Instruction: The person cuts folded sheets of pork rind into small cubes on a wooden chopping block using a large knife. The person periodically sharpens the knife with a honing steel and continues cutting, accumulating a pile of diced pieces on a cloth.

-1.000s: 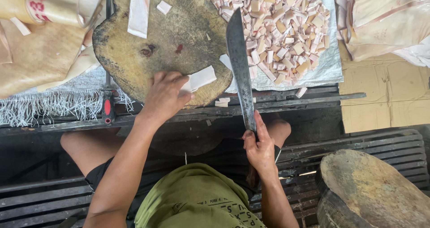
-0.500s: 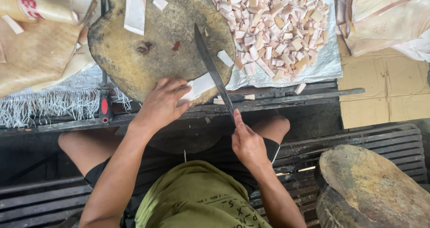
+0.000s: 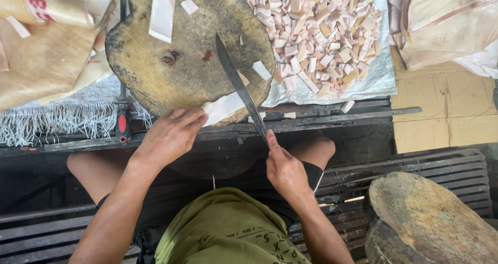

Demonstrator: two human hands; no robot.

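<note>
A round, worn wooden chopping block lies ahead of me. My left hand presses a pale strip of material flat at the block's near edge. My right hand grips the handle of a long dark knife. Its blade lies across the strip and points up toward the block's middle. A small cut piece rests just right of the blade. Another long pale strip and a small square lie at the far side of the block.
A heap of small pale cut pieces sits on a white sheet to the right. Cardboard lies farther right. Tan sacks are at left. A second wooden block stands at lower right. Dark slats run beneath.
The knife has swung from upright at the right of the block down and leftward onto the strip. My left hand stays on the strip, which has been slid a little rightward.
</note>
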